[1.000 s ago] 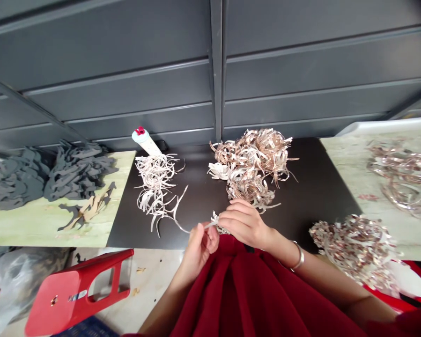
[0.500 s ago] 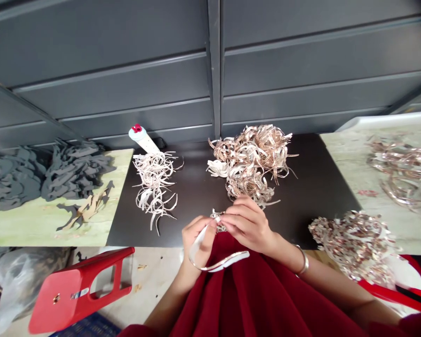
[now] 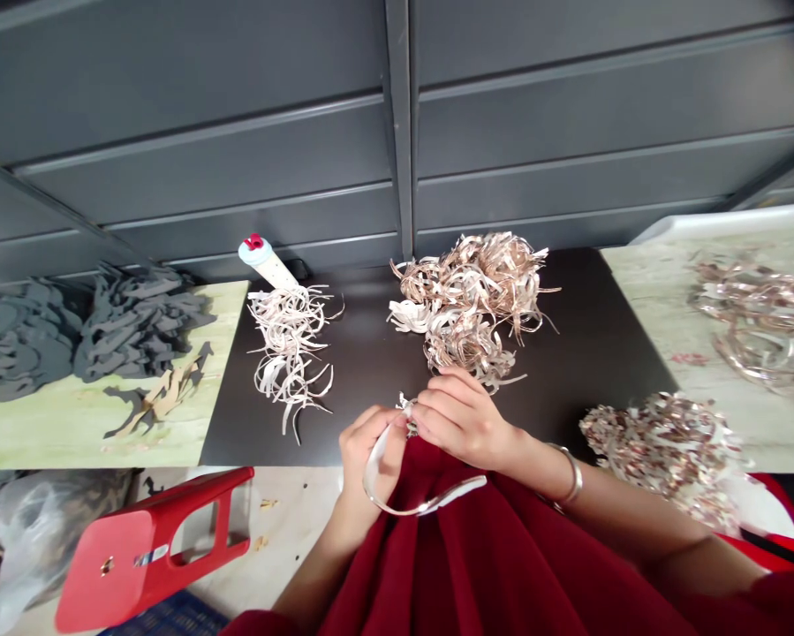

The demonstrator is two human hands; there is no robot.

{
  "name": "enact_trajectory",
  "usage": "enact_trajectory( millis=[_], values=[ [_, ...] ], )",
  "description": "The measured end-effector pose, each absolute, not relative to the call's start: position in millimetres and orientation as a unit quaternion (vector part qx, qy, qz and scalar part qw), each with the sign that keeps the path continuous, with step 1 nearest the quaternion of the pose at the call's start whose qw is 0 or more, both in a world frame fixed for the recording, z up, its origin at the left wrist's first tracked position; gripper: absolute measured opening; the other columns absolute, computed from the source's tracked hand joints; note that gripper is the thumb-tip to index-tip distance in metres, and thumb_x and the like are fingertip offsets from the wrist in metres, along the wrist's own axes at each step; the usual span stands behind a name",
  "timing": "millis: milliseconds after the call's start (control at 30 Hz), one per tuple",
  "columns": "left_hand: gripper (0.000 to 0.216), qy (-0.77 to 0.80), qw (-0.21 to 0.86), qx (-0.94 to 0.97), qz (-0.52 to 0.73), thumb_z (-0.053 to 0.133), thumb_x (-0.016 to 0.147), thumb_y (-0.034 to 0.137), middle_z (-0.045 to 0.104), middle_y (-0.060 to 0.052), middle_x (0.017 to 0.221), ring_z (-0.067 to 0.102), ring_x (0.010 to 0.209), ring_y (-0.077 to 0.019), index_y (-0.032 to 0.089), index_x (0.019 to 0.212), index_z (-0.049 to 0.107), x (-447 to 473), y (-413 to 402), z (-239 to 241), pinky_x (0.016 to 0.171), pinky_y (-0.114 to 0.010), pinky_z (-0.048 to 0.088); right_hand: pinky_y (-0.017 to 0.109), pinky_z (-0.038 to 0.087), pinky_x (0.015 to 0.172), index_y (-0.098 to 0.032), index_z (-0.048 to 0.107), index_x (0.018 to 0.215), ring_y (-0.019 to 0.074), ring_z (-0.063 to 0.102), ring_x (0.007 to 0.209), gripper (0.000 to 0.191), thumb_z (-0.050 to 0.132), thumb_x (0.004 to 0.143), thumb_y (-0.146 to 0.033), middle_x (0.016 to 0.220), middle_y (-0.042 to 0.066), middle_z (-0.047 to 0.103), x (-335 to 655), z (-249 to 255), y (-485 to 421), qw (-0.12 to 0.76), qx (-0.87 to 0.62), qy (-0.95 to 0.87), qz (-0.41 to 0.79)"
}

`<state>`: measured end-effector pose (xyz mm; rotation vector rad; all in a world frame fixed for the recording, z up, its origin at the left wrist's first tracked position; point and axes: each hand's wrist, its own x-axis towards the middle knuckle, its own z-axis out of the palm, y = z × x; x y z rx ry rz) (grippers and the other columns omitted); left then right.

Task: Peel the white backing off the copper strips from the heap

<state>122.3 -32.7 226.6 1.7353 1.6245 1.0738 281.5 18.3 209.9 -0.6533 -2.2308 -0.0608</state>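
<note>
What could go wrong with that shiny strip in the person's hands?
The long shiny strip loops down from the left hand over the red garment, so it might slip free and spring away. Its thin edges could perhaps nick the skin. The right hand sits just below the tangled strip pile, so a loose end might catch there and drag strands off.

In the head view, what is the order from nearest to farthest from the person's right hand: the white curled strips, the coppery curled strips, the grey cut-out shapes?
1. Coppery curled strip pile, straight ahead of the right hand.
2. White curled strip pile, to the left.
3. Grey cut-out shape stack, at far left.
</note>
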Motion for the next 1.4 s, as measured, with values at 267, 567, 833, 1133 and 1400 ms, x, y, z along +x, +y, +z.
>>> enact_trajectory(
  millis=[267,567,833,1133,1400],
  values=[
    [0.021,0.594,0.273,0.631,0.418,0.052,0.088,0.020,0.061,-0.001,0.066,0.053,0.058,-0.0099,0.016,0.079,0.070,128,-37,228,0.054,-0.021,0.040,0.037,0.050,0.076,-0.021,0.056,0.068,0.0153,0.055,0.067,0.013,0.057,0.075,-0.009,0.065,0.000,0.059,269,206,26,0.523,-0.306,-0.752,0.259],
    [0.023,0.615,0.260,0.600,0.441,0.052,0.087,0.021,0.057,0.001,0.058,0.051,0.051,-0.0092,0.016,0.075,0.071,129,-37,231,0.050,-0.021,0.039,0.029,0.051,0.066,-0.019,0.068,0.081,0.0154,0.062,0.073,0.013,0.056,0.086,-0.020,0.078,0.004,0.066,267,204,15,0.494,-0.340,-0.601,0.528],
    [0.019,0.608,0.210,0.642,0.417,0.053,0.086,0.017,0.058,0.001,0.061,0.051,0.053,-0.0094,0.015,0.074,0.068,126,-36,226,0.053,-0.022,0.039,0.042,0.044,0.087,-0.020,0.067,0.081,0.0180,0.056,0.077,0.011,0.058,0.084,-0.014,0.076,0.002,0.069,278,219,19,0.441,-0.326,-0.828,0.115],
    [0.020,0.586,0.161,0.687,0.399,0.051,0.086,0.016,0.061,-0.001,0.064,0.053,0.055,-0.0104,0.015,0.078,0.069,127,-34,222,0.054,-0.022,0.042,0.039,0.043,0.083,-0.017,0.059,0.066,0.0193,0.051,0.074,0.022,0.048,0.084,-0.010,0.066,0.005,0.060,273,223,23,0.331,-0.302,-0.893,0.050],
    [0.027,0.595,0.266,0.624,0.431,0.052,0.087,0.022,0.055,0.000,0.055,0.049,0.047,-0.0082,0.015,0.065,0.067,129,-37,233,0.047,-0.020,0.038,0.027,0.045,0.061,-0.019,0.056,0.062,0.0121,0.053,0.060,0.011,0.058,0.071,-0.013,0.061,-0.002,0.057,263,202,19,0.473,-0.368,-0.590,0.541]
  ],
)
